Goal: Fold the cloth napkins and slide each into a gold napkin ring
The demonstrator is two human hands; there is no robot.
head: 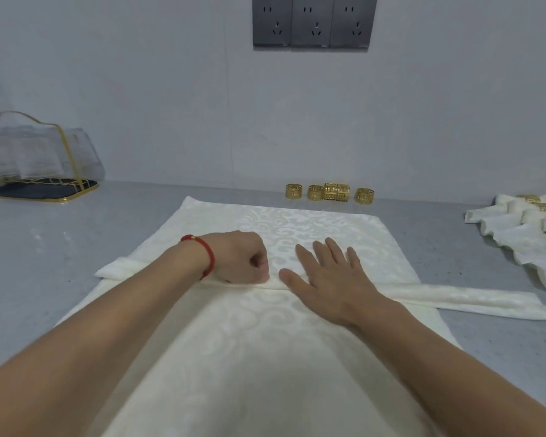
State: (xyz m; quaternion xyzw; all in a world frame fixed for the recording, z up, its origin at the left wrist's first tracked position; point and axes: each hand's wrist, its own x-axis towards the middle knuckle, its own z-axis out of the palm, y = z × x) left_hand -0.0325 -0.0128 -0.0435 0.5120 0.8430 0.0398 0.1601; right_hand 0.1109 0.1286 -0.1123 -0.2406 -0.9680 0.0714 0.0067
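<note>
Folded napkin strip lies across flat napkin on bench; left hand grip curled on strip, right hand flat, pressing. Risk: strip springs open if pressure lifts; gold rings well apart by wall

Both forearms reach in from the near edge. The left grip is curled into a fist, knuckles down, red bracelet at its wrist; the right grip lies flat just beside it, fingers spread.
</note>
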